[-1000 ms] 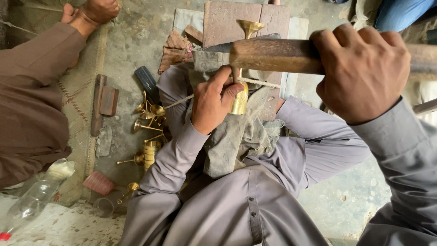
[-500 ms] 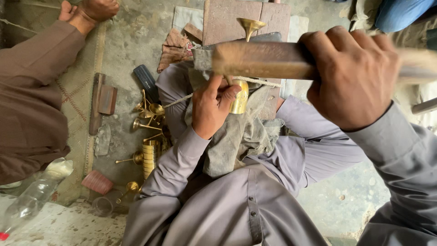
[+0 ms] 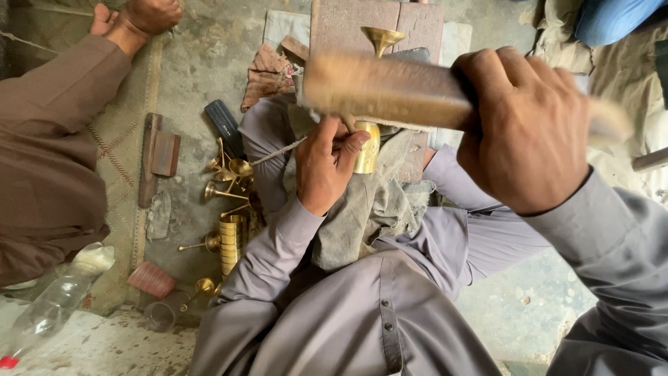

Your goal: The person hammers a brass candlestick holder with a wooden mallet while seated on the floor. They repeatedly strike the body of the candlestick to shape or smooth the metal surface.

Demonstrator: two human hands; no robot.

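1. The right hand (image 3: pixel 532 132) is clenched around a blurred wooden bar (image 3: pixel 390 90), raised across the view and hiding part of the work.
2. The left hand (image 3: pixel 327 163) grips a brass cup (image 3: pixel 367 147) over a grey cloth (image 3: pixel 369 209) on the lap.
3. More brass pieces (image 3: pixel 229 209) lie on the floor to the left, near another person's sleeve (image 3: pixel 49 153).

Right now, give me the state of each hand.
Left hand: closed, gripping the brass cup.
Right hand: closed around a wooden mallet, blurred.
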